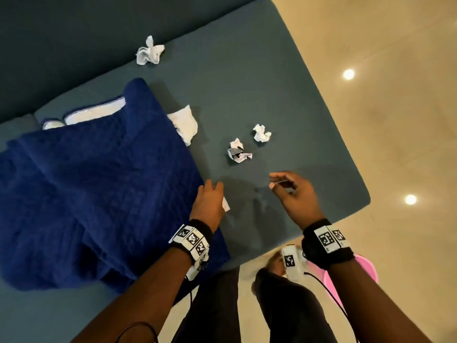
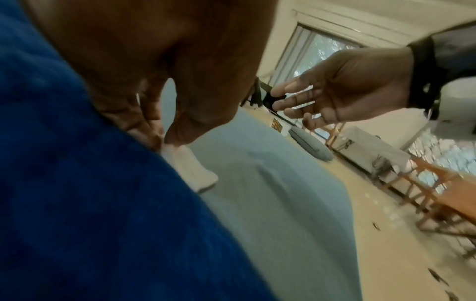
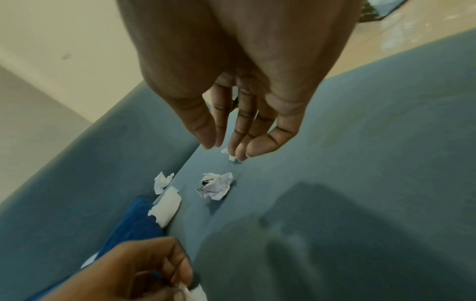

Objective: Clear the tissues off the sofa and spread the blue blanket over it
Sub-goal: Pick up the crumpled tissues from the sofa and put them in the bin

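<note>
A crumpled blue blanket (image 1: 86, 181) lies on the left of the teal sofa (image 1: 247, 82). My left hand (image 1: 212, 188) sits at the blanket's right edge and pinches a white tissue (image 2: 192, 171) between thumb and fingers. My right hand (image 1: 273, 180) hovers above the seat with relaxed fingers, holding nothing. Just beyond it lie two crumpled tissues (image 1: 238, 151) (image 1: 261, 133). Another tissue (image 1: 185, 125) is half tucked under the blanket's edge, and one more tissue (image 1: 149, 53) rests near the backrest. In the right wrist view my right hand (image 3: 224, 148) hangs over a crumpled tissue (image 3: 216, 185).
A pink bin (image 1: 366, 268) stands on the beige floor (image 1: 395, 132) by my right forearm, partly hidden. My legs are at the sofa's front edge. The left wrist view shows wooden chairs (image 2: 425, 193) and windows across the room.
</note>
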